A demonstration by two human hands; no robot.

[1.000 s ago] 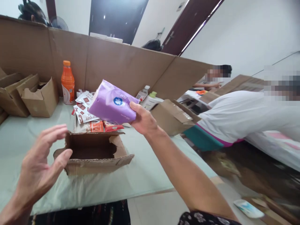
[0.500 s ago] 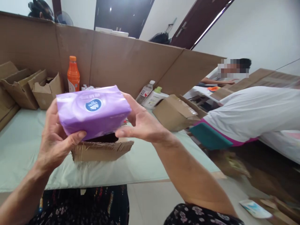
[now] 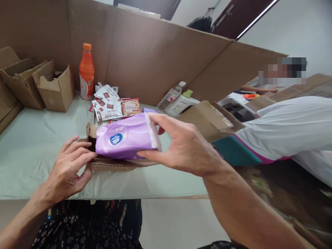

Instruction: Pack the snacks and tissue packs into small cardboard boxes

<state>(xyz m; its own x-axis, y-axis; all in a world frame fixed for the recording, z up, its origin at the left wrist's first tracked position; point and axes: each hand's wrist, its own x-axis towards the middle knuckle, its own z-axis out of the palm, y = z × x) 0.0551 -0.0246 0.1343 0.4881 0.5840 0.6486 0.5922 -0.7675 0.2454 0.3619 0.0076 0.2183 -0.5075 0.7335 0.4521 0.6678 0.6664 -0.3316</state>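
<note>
A purple pack of tissues [image 3: 127,136] with a round blue logo lies tilted over the opening of a small cardboard box [image 3: 114,165]. My right hand [image 3: 184,145] grips the pack's right end, thumb in front and fingers behind. At the box's left side is my left hand [image 3: 71,166], its fingers spread and reaching to the box edge, off the pack. Much of the box is hidden under the tissues. Just behind the pack are white "Super Meal" sachets [image 3: 107,103] and a red snack packet [image 3: 131,107].
An orange drink bottle [image 3: 86,74] stands by the cardboard partition [image 3: 145,52]. Open cardboard boxes [image 3: 55,86] are at the left. A clear bottle [image 3: 172,95], a white bottle with a green cap [image 3: 183,103] and another box [image 3: 207,119] lie rightward. A person in white [image 3: 293,121] is close on the right.
The tissue pack has come down onto the box and turned. My left hand has let go of it and moved to the box's left edge. The view has shifted, showing the sachets behind.
</note>
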